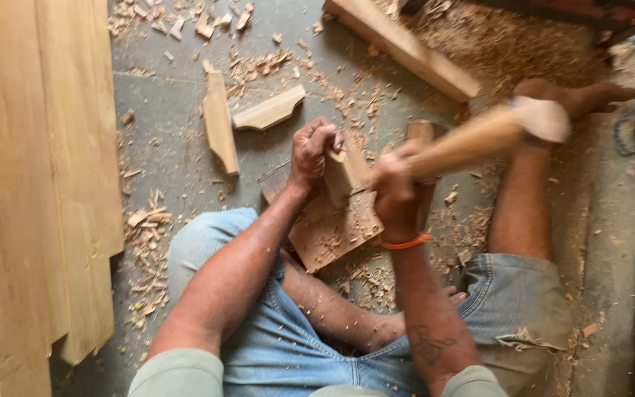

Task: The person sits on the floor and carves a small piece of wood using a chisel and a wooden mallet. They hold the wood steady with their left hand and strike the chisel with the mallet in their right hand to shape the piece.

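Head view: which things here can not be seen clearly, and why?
- Mallet, head view: blurred by motion; its shape is unclear.
- Small wood piece: the left hand covers much of it.
- Right hand: blurred, so the grip is unclear.
- Beam: cut off by the top edge.

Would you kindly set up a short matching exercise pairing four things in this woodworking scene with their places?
Things:
1. left hand
2. right hand
3. planks
4. curved offcuts

Places:
A. far left of the picture
B. on the floor beyond the hands
C. gripping the small wood block
D. gripping the mallet handle

Pairs: 1-C, 2-D, 3-A, 4-B
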